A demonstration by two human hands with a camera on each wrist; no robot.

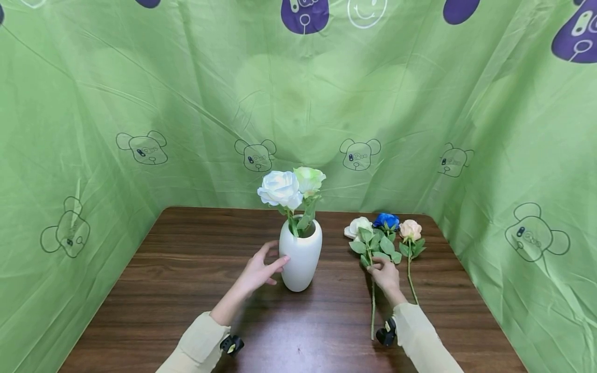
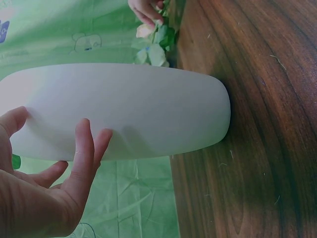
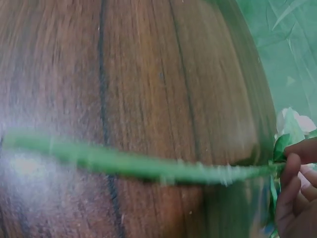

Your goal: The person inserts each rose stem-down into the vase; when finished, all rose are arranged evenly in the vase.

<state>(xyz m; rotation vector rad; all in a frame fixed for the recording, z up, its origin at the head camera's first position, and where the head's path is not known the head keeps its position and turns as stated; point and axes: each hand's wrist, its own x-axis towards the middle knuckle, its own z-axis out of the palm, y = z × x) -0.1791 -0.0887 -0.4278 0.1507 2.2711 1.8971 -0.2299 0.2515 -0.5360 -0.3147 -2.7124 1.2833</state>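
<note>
While my right hand (image 1: 386,278) pinched a green stem (image 1: 373,311) close to its leaves (image 1: 358,247), my left hand (image 1: 254,273) was spread wide at the vase (image 1: 299,265).
For good work, I judged, this pinch needed to be firm without crushing the leaves; the vase, upright on the table (image 1: 196,251), needed only light steadying. Farther away, the white rose (image 1: 358,227) and the blue rose (image 1: 386,220) lay close together, beside the pink rose (image 1: 410,229).

Smiley (image 1: 367,11) on green curtain (image 1: 210,67), bear prints (image 1: 142,151) with illegible lettering (image 1: 360,156)
</note>
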